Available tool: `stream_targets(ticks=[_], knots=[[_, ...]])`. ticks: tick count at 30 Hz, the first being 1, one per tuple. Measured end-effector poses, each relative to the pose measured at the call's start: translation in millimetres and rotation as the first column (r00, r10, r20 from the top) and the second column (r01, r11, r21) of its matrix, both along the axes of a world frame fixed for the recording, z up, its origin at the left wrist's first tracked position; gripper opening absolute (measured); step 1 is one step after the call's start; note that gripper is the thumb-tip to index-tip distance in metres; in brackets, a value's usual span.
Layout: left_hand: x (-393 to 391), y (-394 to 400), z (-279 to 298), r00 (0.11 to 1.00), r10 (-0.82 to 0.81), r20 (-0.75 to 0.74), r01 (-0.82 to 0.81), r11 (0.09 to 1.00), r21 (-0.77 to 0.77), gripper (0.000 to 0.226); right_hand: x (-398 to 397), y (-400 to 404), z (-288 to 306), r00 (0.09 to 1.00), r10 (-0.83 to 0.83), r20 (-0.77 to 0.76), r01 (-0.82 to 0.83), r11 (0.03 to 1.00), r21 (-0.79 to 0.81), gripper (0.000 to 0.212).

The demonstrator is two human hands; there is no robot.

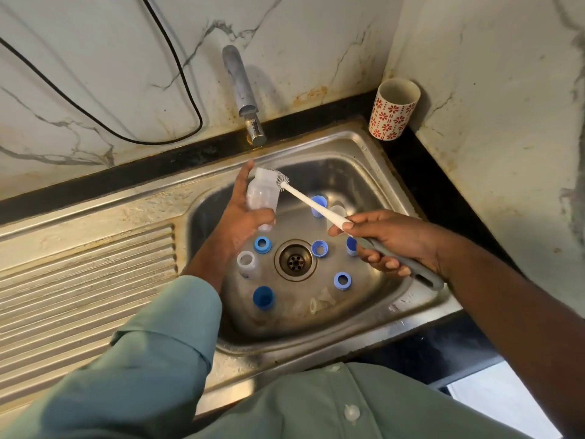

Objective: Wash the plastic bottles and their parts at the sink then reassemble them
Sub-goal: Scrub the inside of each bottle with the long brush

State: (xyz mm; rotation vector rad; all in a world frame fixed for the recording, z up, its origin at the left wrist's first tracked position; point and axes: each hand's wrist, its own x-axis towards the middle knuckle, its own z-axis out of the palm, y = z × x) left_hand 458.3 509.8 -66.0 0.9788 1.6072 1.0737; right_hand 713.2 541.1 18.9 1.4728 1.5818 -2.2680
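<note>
My left hand (240,213) holds a clear plastic bottle (261,194) over the steel sink (373,160), its neck pointing up and away. My right hand (392,245) grips the grey handle of a bottle brush (311,201); the white bristle head sits at the bottle's mouth. On the sink floor lie several blue rings and caps (262,244), a blue cap (262,297), another clear bottle (247,261) and clear teats (319,302) around the drain (295,260).
A chrome tap (243,93) stands behind the basin, no water running. A red-flowered cup (394,109) sits on the black counter at the back right corner. A ribbed draining board (85,280) lies to the left. A black cable (177,68) hangs on the marble wall.
</note>
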Motion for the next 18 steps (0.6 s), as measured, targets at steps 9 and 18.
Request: stream_targets(ticks=[9,18], knots=[[-5.3,11.5,7.9,0.978,0.078,0.194,-0.056,0.992,-0.115,0.120,17.0,5.6,-1.4,0.999,0.024,-0.030,-0.023,1.000,0.011,0.027],[-3.8,-4.0,-2.4,0.824,0.153,-0.545,-0.237,0.968,-0.086,0.073,24.1,-29.6,-2.7,0.976,0.009,0.216,-0.114,0.871,0.478,0.033]])
